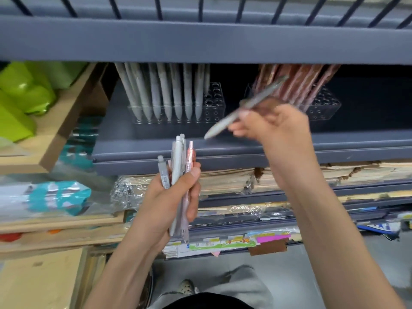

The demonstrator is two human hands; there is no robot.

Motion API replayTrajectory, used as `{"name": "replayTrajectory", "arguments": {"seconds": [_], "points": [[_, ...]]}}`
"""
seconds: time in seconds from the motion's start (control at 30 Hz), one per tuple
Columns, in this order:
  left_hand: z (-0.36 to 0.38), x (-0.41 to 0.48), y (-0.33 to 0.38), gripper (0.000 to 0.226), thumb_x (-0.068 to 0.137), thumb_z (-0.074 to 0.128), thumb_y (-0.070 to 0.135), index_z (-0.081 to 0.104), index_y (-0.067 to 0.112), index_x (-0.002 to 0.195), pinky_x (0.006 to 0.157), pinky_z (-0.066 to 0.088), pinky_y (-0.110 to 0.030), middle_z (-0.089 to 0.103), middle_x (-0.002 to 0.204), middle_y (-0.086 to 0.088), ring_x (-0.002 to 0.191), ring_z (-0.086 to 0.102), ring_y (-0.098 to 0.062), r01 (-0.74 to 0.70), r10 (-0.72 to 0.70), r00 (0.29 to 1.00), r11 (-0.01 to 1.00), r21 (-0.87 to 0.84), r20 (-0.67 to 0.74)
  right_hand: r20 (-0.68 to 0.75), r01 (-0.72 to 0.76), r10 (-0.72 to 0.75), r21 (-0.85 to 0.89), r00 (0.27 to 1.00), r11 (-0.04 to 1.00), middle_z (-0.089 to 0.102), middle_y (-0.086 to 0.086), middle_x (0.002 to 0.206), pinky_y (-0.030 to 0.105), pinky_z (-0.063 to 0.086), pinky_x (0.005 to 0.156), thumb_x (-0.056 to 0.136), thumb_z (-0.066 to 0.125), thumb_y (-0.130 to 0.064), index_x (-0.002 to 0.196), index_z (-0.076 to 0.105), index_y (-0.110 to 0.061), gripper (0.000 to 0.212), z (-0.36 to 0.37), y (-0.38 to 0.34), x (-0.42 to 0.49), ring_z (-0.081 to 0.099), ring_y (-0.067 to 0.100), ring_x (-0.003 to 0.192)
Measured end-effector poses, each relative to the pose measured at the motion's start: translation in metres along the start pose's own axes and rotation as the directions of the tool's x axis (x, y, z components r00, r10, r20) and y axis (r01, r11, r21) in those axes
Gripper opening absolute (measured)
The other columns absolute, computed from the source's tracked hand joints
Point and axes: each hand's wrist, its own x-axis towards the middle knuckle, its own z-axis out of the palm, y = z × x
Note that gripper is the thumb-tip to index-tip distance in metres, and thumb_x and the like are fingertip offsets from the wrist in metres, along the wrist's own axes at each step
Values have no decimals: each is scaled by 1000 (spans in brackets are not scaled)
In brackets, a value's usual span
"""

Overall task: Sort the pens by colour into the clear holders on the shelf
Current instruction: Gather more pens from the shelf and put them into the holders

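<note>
Pens gripped in left hand, grey pen pinched by right hand — grey shelf

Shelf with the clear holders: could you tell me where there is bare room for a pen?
Bare shelf runs in front of the grey-pen holder, between it and the brown-pen holder, and right of that one. Both holders' left rows are packed; the right hand hovers before the brown one.

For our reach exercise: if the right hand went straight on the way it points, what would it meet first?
Probably the right hand meets the clear holder of brownish pens just behind it, though depth is unclear.
</note>
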Motion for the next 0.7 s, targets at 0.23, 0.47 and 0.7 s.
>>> {"name": "replayTrajectory", "arguments": {"seconds": [0.23, 0.47, 0.7], "points": [[-11, -8, 11, 18, 82, 64, 35, 69, 29, 66, 36, 36, -22, 51, 59, -7, 33, 38, -16, -3, 4, 998, 1000, 9, -65, -281, 252, -272, -106, 920, 962, 66, 10, 84, 45, 56, 86, 88, 54, 7, 87, 57, -15, 22, 34, 7, 46, 66, 26, 84], [-25, -15, 15, 25, 74, 77, 41, 72, 18, 80, 39, 39, -24, 53, 65, -12, 38, 45, -19, -32, 31, 998, 999, -18, -63, -121, 197, -352, -645, 928, 738, 74, 1, 91, 19, 40, 71, 93, 58, -23, 97, 71, -11, 19, 42, 10, 79, 67, 19, 84], [-28, -24, 13, 21, 76, 83, 31, 71, 14, 73, 38, 43, -25, 58, 59, -7, 41, 54, -20, -56, 58, 996, 998, 17, -73, -48, 165, -316, -774, 948, 612, 73, 8, 107, 22, 34, 83, 93, 57, -24, 107, 70, -8, 25, 50, 4, 90, 60, 30, 107]]}}
